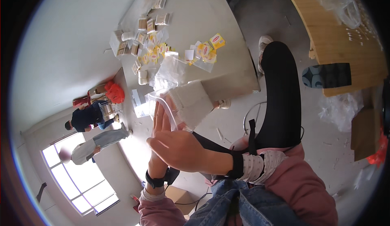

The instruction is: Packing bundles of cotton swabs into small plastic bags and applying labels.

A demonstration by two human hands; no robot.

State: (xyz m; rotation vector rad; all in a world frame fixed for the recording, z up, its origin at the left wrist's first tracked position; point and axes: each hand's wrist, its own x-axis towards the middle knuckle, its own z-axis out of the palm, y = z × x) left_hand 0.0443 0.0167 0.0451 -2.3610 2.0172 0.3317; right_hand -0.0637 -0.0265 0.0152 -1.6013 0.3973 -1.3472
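A clear plastic bag [167,106] is in front of me, close to the table edge. Inside or against it sits a white block with a fine, textured surface [191,104], perhaps stacked cotton; its far part is pale and blurred. My left hand [159,124] is on the bag's left side, its fingers straight and pressed along the plastic. My right hand [178,149] crosses over from the right, curled closed at the bag's near edge; its fingertips are partly hidden by the hand itself. Beyond the bag lie more clear bags [170,69].
The pale table [227,59] holds cotton swab bundles [162,19] and yellow-and-white cards [206,51]. At right stands a wooden table [333,31] with scattered swabs. A black-clad leg [280,96] is beside the table. Two people [87,116] are at the far left, near a red bag [115,92].
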